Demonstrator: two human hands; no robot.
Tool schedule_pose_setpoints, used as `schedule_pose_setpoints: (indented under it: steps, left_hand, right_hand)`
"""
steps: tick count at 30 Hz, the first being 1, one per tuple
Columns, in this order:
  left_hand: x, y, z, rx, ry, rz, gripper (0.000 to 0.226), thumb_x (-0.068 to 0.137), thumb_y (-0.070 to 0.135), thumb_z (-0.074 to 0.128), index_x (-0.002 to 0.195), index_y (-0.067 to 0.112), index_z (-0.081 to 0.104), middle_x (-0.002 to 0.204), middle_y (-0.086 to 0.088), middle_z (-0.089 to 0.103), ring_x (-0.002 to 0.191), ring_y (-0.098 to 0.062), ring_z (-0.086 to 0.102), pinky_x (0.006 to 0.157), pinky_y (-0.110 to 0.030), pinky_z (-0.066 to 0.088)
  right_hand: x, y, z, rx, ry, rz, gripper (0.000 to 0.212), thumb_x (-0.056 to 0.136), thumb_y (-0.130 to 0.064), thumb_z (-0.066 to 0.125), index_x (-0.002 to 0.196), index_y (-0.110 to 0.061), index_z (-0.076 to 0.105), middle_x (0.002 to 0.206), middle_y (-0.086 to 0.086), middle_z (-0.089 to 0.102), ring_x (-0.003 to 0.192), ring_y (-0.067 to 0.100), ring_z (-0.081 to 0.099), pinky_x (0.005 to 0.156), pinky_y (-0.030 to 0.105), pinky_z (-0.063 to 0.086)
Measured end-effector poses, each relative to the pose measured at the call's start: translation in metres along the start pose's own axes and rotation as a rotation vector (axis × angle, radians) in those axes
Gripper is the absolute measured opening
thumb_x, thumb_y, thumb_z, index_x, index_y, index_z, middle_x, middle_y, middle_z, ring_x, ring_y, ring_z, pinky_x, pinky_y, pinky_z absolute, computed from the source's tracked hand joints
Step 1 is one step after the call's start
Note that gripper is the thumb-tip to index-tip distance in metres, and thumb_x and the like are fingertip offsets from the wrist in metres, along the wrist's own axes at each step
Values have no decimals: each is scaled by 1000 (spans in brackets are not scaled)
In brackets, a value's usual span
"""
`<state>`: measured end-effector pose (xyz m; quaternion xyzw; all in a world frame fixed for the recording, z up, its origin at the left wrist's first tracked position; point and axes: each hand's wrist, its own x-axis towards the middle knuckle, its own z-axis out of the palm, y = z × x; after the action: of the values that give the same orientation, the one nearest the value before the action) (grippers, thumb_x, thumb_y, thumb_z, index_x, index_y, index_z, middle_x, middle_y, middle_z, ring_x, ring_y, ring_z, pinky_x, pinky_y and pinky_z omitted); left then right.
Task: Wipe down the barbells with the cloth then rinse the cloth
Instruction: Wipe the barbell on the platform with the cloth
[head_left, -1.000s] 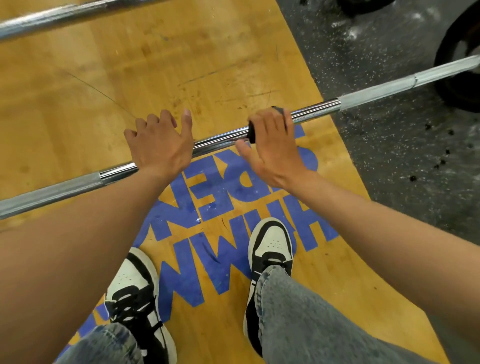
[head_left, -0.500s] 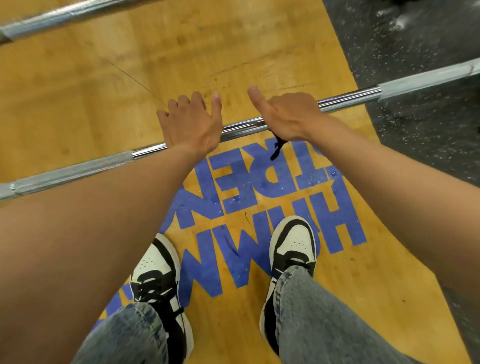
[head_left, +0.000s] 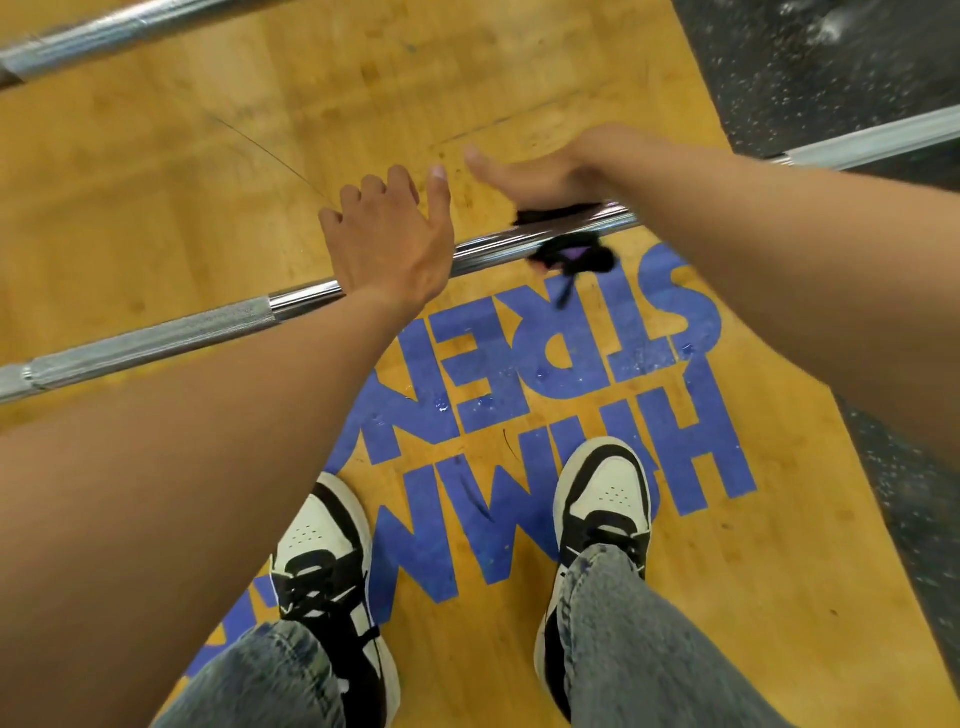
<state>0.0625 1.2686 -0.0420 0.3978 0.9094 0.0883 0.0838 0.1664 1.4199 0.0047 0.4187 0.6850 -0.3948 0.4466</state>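
A chrome barbell (head_left: 483, 248) runs across the wooden platform from lower left to upper right. The heel of my left hand (head_left: 389, 234) rests on its smooth section, fingers loosely bent past the bar and holding nothing. Just to the right, my right hand (head_left: 540, 174), blurred by motion, grips a black cloth (head_left: 574, 254) wrapped over the bar. Part of the cloth hangs below the bar with a strand dangling. My right fingers are hidden.
A second barbell (head_left: 130, 36) lies across the top left. The wooden platform (head_left: 208, 171) bears blue lettering, and speckled black rubber flooring (head_left: 831, 62) borders it on the right. My two black-and-white shoes (head_left: 605, 499) stand on the lettering.
My right hand has slid the cloth left along the bar, closer to my left hand. My left hand has kept its place on the bar. The view has shifted.
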Motion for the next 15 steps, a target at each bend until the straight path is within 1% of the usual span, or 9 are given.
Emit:
schedule_pose_setpoints:
  steps: [3,5,7,8,9,10,11,13,15]
  left_hand:
    - [-4,0,0,15,22,12,50,109,43,19,114,13,58,115,-13,64,112,-36,53,95,-50,33]
    - [-8,0,-1,-4,31,7,49,109,43,18,110,15,58,112,-12,64,111,-35,53,94,-48,34]
    - [-12,1,-1,-8,44,6,49,109,44,18,107,16,59,110,-10,64,108,-34,53,92,-47,33]
    - [-14,1,0,-2,52,10,50,109,44,18,107,17,59,109,-9,64,107,-34,54,92,-46,33]
    - [-17,1,1,0,65,11,50,108,45,18,107,17,59,107,-8,65,106,-33,54,91,-46,33]
    - [-20,0,2,0,83,13,50,108,45,18,106,17,60,106,-8,65,105,-33,53,90,-46,33]
    - [-22,1,2,-2,94,18,50,108,46,18,106,18,60,106,-7,65,105,-33,53,89,-45,33]
    - [-24,1,2,7,98,19,50,108,46,18,107,18,59,106,-7,65,105,-33,53,89,-45,33]
    - [-28,1,2,16,93,10,51,107,45,17,109,17,59,108,-8,65,105,-34,54,89,-46,33]
  right_hand:
    - [-2,-35,20,25,-38,-130,109,69,-99,-8,51,-18,63,38,-3,56,47,20,59,96,47,41]
    - [0,-19,14,-6,-83,-109,119,66,-100,-8,58,-12,71,49,3,64,58,25,61,98,47,39]
    - [1,13,-8,-65,-36,40,123,47,-111,3,74,-10,67,55,7,67,77,30,51,116,51,27]
    - [-2,28,-16,-128,6,140,122,46,-112,7,82,-13,68,62,9,71,85,32,51,121,52,21]
    - [-8,36,-19,-181,32,215,116,57,-109,8,89,-15,69,69,11,73,90,33,54,120,50,23]
    - [-16,38,-19,-203,31,266,107,70,-103,8,87,-16,69,67,12,71,84,32,57,113,48,33]
    - [-19,36,-16,-173,0,296,103,78,-98,9,81,-13,68,62,11,66,71,30,57,98,45,44]
    - [-26,14,2,-84,-176,241,110,80,-96,6,74,-4,65,65,11,61,52,26,53,71,36,46]
    - [-34,-20,25,-50,-247,125,113,84,-92,1,92,-1,68,79,12,68,63,27,59,72,32,41]
